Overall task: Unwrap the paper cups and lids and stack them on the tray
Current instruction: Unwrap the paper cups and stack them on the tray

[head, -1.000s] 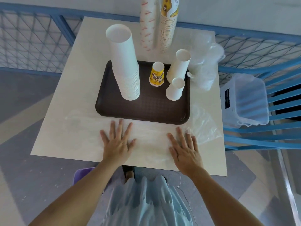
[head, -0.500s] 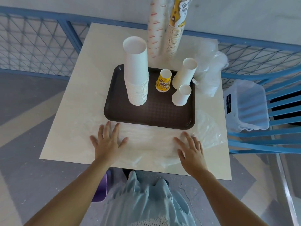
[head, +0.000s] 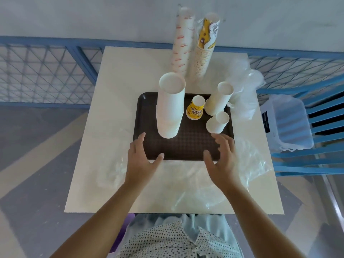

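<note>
Paper cups stand in four stacks on the brown tray (head: 188, 144) at frame centre: a tall white stack (head: 170, 108) at its left, a yellow printed cup (head: 195, 110) in the middle, and a medium white stack (head: 218, 98) and a short white stack (head: 217, 122) at its right. Half a second ago both hands lay flat on the empty plastic wrap (head: 195, 183) in the lower part of the table. Now the left hand (head: 142, 161) and right hand (head: 222, 161) are over the tray's near edge, fingers spread and loose, gripping nothing. The smoothing of the wrap seems finished. A red-printed sleeved stack (head: 183, 41) and a yellow sleeved stack (head: 205, 45) at top centre, and the bagged lids (head: 243, 90) at upper right, are still wrapped, so unwrapping work remains.
</note>
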`<act>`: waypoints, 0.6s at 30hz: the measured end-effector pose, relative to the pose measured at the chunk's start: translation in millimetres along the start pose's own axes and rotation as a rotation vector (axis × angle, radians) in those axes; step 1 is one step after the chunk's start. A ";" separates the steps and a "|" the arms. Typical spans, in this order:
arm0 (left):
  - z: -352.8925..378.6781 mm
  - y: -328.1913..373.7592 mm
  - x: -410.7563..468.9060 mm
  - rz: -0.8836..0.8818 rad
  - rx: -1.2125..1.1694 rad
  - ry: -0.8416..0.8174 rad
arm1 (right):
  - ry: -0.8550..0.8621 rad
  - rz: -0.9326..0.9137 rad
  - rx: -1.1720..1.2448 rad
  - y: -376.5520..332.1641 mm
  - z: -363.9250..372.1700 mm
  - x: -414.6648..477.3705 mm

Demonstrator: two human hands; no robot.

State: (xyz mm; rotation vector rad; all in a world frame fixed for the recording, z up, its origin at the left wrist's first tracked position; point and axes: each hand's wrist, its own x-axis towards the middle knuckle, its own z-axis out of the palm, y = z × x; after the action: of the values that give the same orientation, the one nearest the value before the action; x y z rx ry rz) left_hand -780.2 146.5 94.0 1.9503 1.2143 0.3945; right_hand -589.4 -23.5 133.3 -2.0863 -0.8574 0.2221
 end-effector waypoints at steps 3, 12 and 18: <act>-5.3 20.6 41.4 -0.072 -0.148 -0.118 | -0.109 -0.019 0.108 -47.5 16.6 42.1; 19.2 33.0 101.3 -0.064 -0.253 -0.310 | -0.211 -0.065 0.130 -98.5 58.6 132.0; 40.7 28.5 113.2 -0.120 -0.259 -0.251 | -0.182 -0.009 0.125 -91.9 53.6 150.5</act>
State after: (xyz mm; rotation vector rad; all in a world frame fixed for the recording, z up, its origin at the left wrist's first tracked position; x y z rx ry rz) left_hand -681.9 218.5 73.7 1.6420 1.0554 0.2245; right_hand -545.7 145.7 191.7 -1.9665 -0.9358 0.4554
